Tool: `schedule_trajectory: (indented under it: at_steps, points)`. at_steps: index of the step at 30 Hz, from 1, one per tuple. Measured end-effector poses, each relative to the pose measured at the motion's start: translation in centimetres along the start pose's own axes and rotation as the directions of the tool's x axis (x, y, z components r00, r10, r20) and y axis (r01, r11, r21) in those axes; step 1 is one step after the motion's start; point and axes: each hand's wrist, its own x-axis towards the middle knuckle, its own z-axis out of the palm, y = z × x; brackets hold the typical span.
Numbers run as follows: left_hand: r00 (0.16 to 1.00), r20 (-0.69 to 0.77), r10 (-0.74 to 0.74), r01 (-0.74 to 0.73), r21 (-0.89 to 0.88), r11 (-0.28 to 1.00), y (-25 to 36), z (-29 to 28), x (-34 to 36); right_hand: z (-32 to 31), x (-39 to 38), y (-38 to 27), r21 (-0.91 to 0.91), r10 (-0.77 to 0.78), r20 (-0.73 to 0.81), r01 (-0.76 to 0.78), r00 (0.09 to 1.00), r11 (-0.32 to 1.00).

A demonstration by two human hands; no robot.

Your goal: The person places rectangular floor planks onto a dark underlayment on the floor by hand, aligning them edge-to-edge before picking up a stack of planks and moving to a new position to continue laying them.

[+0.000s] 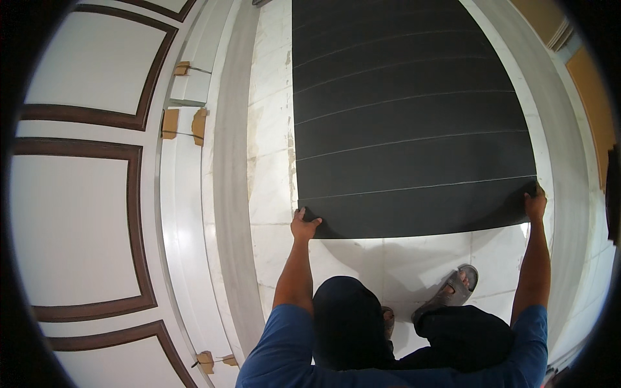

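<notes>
A long, wide black panel stretches away from me over the floor, crossed by several thin pale lines. My left hand is closed on its near left corner, the thumb lying on top. At the near right corner my right hand grips the side edge, with some fingers hidden by the panel. The near edge looks slightly raised and curved, casting a shadow on the tiles below it. Its far end runs out of the picture.
White tiled floor lies around the panel, with grey strips along the sides. Long white pieces strapped with cardboard pads lie at left, beside white panels with brown moulding. Tan boards stand at right. My sandalled foot is close behind the near edge.
</notes>
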Motion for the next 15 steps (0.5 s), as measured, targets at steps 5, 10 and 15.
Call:
schedule_trajectory:
  at_steps: [5,10,15]
  points:
    - [1.000,0.006,0.016,-0.016,0.055,0.998,1.0,0.4,0.0,-0.6,0.4,0.9,0.048,0.017,-0.015,-0.016,1.000,0.999]
    - [0.999,0.026,0.023,-0.026,0.125,0.992,1.0,0.6,0.4,-0.2,0.7,2.0,0.043,-0.021,-0.036,0.022,0.999,0.999]
    - [1.000,-0.008,-0.009,0.010,0.069,0.998,-0.1,0.5,0.7,0.5,0.5,1.1,0.053,0.003,-0.005,-0.003,1.000,0.999]
